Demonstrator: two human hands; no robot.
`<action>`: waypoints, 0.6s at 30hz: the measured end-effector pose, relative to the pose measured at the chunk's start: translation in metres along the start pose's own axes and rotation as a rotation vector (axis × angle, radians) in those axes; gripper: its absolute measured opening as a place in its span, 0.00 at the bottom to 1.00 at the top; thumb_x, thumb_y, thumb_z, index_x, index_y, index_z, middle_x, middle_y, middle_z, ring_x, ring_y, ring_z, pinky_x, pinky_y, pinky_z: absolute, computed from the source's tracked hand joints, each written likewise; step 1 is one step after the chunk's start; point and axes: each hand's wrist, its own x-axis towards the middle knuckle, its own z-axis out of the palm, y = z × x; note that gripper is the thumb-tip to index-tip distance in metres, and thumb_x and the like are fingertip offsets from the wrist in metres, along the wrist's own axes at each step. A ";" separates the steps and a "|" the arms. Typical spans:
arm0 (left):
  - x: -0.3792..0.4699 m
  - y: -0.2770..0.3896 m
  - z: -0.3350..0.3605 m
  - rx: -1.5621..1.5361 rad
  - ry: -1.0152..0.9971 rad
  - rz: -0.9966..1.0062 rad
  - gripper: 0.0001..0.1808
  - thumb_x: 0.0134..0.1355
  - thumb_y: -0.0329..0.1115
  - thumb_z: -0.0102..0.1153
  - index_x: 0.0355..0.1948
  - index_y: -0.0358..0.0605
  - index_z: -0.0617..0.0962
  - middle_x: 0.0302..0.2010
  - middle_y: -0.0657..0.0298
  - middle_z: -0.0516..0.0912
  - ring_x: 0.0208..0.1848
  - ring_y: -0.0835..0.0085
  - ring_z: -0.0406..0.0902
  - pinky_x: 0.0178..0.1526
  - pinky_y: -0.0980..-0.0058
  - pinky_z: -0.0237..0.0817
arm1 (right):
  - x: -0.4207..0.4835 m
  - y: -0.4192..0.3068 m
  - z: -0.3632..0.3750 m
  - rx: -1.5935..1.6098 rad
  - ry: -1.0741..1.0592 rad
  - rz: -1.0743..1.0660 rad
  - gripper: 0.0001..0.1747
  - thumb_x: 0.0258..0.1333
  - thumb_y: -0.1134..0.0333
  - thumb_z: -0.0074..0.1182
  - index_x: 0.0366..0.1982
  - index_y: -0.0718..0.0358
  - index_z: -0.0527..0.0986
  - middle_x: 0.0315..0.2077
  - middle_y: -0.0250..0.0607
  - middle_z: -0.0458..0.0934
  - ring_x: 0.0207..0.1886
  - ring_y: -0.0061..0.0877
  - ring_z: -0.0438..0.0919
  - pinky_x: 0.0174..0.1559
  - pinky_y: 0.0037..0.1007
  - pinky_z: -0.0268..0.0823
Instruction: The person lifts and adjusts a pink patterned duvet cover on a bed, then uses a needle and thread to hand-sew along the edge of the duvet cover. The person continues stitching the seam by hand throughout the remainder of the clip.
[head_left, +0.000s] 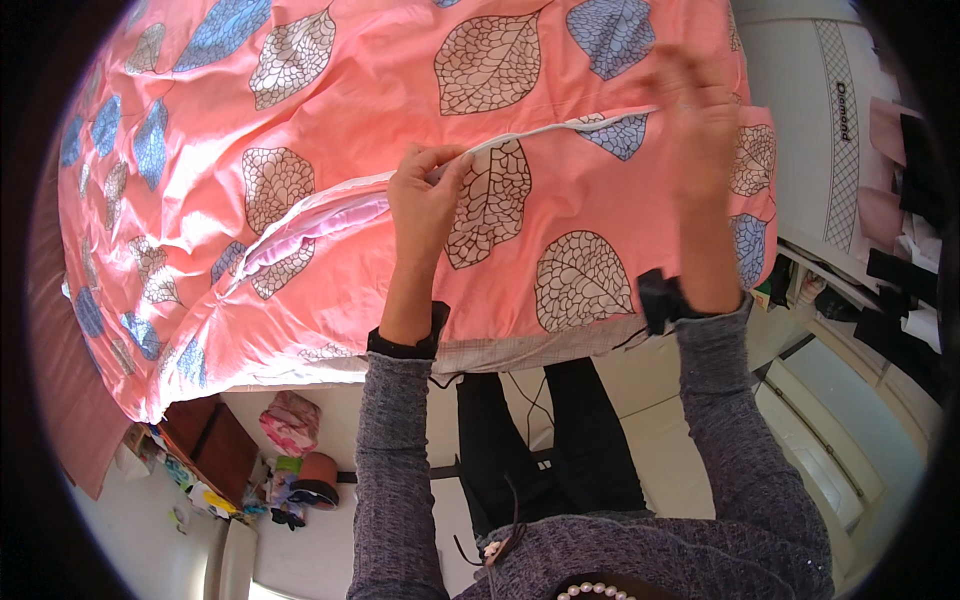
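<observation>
A pink duvet cover (367, 127) printed with blue and beige leaves lies spread over a bed in front of me. A white zipper edge (551, 130) runs across it. My left hand (426, 187) pinches this edge between thumb and fingers. To the left of that hand the opening gapes, and a lilac quilt (330, 225) shows inside. My right hand (697, 112) is blurred over the right part of the cover, at the far end of the visible edge. Its fingers are too smeared to show whether they hold anything.
A white cabinet panel (799, 112) bearing writing stands right of the bed, near open shelves with dark clothes (900, 330). Below left are a reddish-brown wooden cabinet (214, 442), a pink bundle (290, 421) and several small items. Thin cables (531, 412) cross the floor near my legs.
</observation>
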 end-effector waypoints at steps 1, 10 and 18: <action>-0.001 0.000 0.001 -0.016 0.004 -0.022 0.07 0.58 0.30 0.63 0.35 0.36 0.83 0.31 0.66 0.77 0.29 0.79 0.78 0.33 0.81 0.68 | -0.018 0.011 0.022 0.133 -0.027 0.075 0.07 0.60 0.74 0.53 0.40 0.67 0.76 0.31 0.33 0.77 0.33 0.19 0.75 0.41 0.21 0.69; 0.000 -0.010 0.003 0.020 0.014 0.117 0.08 0.62 0.30 0.60 0.38 0.36 0.82 0.29 0.70 0.81 0.29 0.87 0.73 0.33 0.87 0.64 | -0.081 0.061 0.065 -0.321 -0.154 0.177 0.06 0.56 0.75 0.56 0.35 0.66 0.81 0.29 0.34 0.77 0.29 0.15 0.76 0.28 0.18 0.71; -0.003 -0.008 0.004 -0.042 0.031 0.064 0.07 0.58 0.29 0.62 0.37 0.38 0.84 0.30 0.66 0.77 0.31 0.80 0.75 0.36 0.81 0.66 | -0.082 0.066 0.065 -0.309 -0.119 0.202 0.05 0.50 0.74 0.60 0.31 0.64 0.81 0.25 0.41 0.76 0.28 0.28 0.77 0.33 0.28 0.69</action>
